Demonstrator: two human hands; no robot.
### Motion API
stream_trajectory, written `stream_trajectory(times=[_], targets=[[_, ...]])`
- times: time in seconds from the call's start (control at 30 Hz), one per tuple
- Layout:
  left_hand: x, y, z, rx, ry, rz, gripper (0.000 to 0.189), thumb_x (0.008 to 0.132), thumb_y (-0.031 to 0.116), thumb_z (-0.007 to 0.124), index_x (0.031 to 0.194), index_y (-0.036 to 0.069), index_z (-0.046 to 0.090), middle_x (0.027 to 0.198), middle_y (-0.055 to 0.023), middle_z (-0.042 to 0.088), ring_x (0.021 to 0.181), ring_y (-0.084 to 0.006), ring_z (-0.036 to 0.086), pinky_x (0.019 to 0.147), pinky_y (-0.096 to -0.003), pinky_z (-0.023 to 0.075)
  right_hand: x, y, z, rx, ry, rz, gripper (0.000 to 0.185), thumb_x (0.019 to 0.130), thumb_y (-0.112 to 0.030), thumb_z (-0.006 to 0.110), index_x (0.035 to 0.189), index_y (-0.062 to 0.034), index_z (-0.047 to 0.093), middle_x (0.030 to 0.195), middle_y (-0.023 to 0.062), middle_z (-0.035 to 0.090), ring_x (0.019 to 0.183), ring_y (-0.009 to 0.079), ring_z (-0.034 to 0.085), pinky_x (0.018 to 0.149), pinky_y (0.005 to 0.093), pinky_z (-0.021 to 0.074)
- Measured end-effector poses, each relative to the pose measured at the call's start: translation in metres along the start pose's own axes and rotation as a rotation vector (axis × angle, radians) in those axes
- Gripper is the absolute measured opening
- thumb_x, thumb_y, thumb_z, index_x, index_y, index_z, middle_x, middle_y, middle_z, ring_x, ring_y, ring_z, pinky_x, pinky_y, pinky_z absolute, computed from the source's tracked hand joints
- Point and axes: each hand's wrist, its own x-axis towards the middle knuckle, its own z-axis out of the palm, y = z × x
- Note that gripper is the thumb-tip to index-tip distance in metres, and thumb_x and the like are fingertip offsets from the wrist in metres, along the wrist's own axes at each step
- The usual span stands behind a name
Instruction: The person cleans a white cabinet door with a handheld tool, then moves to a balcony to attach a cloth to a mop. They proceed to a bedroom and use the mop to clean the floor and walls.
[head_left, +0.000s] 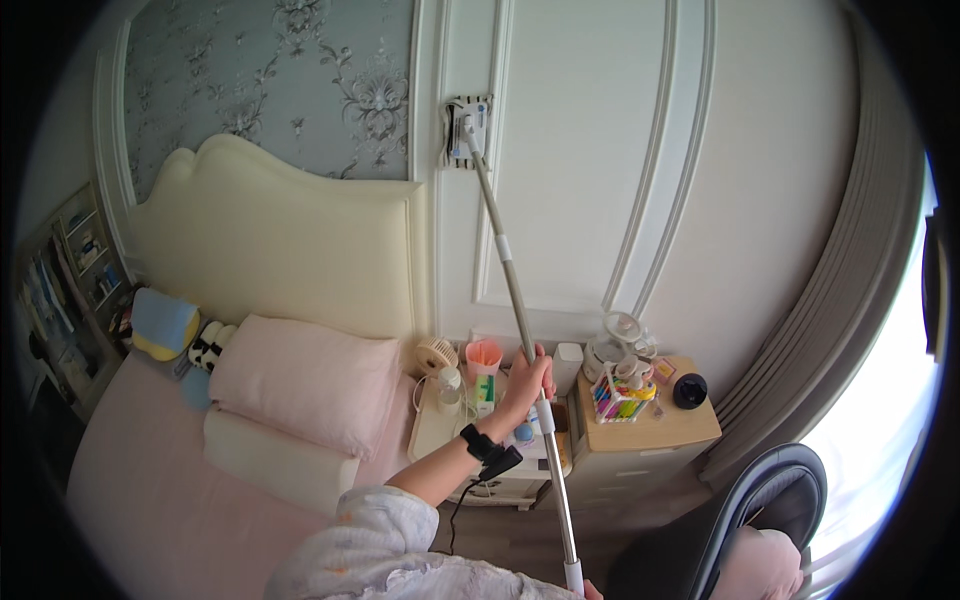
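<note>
My left hand is closed around the metal pole of a flat mop, about halfway along it. At the bottom edge my right hand shows only in part, against the white lower end of the pole. The pole slants up and to the left. Its flat mop head, with a cloth pad striped at the edges, lies against the white panelled wall, between the patterned wall covering and a raised moulding. A black strap with a cabled device is on my left wrist.
Below the wall stand a white nightstand with a fan, bottle and pink container, and a wood-topped cabinet with small items. The bed's cream headboard and pink pillow lie left. A dark chair and grey curtain are right.
</note>
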Motion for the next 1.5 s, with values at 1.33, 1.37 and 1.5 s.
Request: stream_trajectory(times=[1.33,1.37,1.5], targets=[[0.044,0.277,0.157,0.414,-0.233,0.573,0.08,0.1,0.043,0.046,0.156,0.022,-0.007,0.097,-0.0091,0.055,0.071,-0.0158,0.06,0.059,-0.0317,0.0535,-0.035,-0.345,0.177,-0.009,-0.178,-0.847,0.058,0.097,-0.017,0.06,0.15,-0.018,0.036,0.081,0.0036,0.059,0.049,0.0065,0.048,0.036,0.0222,0.0334],[0.037,0.276,0.159,0.444,-0.237,0.542,0.081,0.1,0.046,0.045,0.156,0.024,-0.009,0.096,-0.0091,0.056,0.071,-0.0155,0.061,0.059,-0.0316,0.054,-0.038,-0.351,0.177,-0.019,-0.199,-0.866,0.058,0.097,-0.017,0.06,0.15,-0.0183,0.036,0.081,0.0033,0.059,0.05,0.0064,0.048,0.036,0.0221,0.0338],[0.013,0.284,0.163,0.584,-0.218,0.594,0.085,0.099,0.056,0.045,0.157,0.029,-0.011,0.095,-0.0092,0.058,0.07,-0.0146,0.061,0.056,-0.0295,0.055,-0.052,-0.365,0.179,-0.025,-0.192,-0.878,0.059,0.095,-0.018,0.062,0.149,-0.0187,0.037,0.082,0.0025,0.06,0.055,0.0067,0.05,0.037,0.0219,0.036]])
